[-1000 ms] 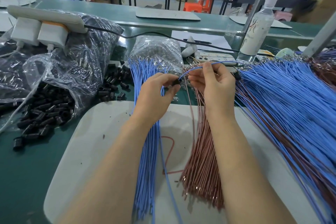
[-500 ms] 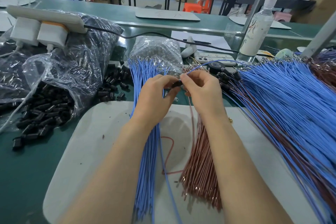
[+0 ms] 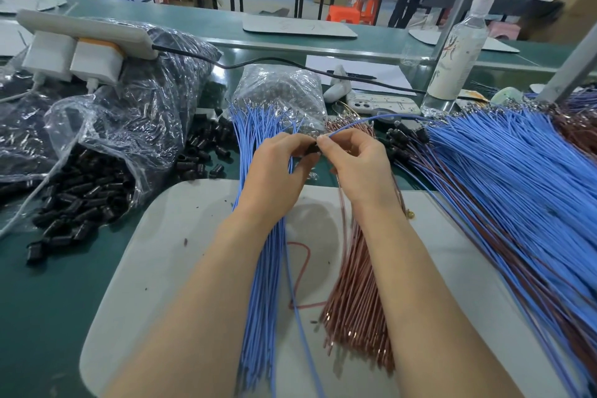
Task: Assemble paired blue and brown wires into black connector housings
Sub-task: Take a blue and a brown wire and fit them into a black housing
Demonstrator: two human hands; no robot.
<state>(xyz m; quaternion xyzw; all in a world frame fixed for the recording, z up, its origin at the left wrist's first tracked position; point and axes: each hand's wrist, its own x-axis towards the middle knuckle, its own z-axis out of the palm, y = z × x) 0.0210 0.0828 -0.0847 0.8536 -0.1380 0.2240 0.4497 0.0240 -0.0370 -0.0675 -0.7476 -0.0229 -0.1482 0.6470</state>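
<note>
containers: a clear bag (image 3: pixel 106 126) at far left lies open toward the near side and spills black housings (image 3: pixel 80 197) onto the green table (image 3: pixel 38 300). more housings lie loose just right of it. a second clear bag (image 3: pixel 281 90) sits at centre far, touching the far tips of the blue bundle (image 3: pixel 261 268). its contents are too fine to identify.

work item: one housing (image 3: pixel 312 149) is held above the far edge of the grey mat (image 3: pixel 181 252), between the two hands. the left hand (image 3: pixel 277 171) pinches it between thumb and fingertips. the right hand (image 3: pixel 358 165) pinches a blue wire (image 3: pixel 352 124) right at the housing. the wire arcs far-right toward the finished pile (image 3: pixel 517 187) of blue and brown wires. whether the wire tip is seated cannot be told.

change: one second ago the right hand was farther out, its fingers on the wire a little way from the housing. it now meets the left hand at the housing, as it did half a second ago. bundles and bags are unmoved.

edges and room: the brown bundle (image 3: pixel 358 284) lies under the right forearm, near the blue bundle. a loose red wire (image 3: pixel 303 268) lies in the strip between them. bare mat shows from the blue bundle to the mat's rounded left edge. the finished pile covers the mat's right side. a bottle (image 3: pixel 458 52) and a phone (image 3: pixel 384 103) sit at far right, apart from the hands.
</note>
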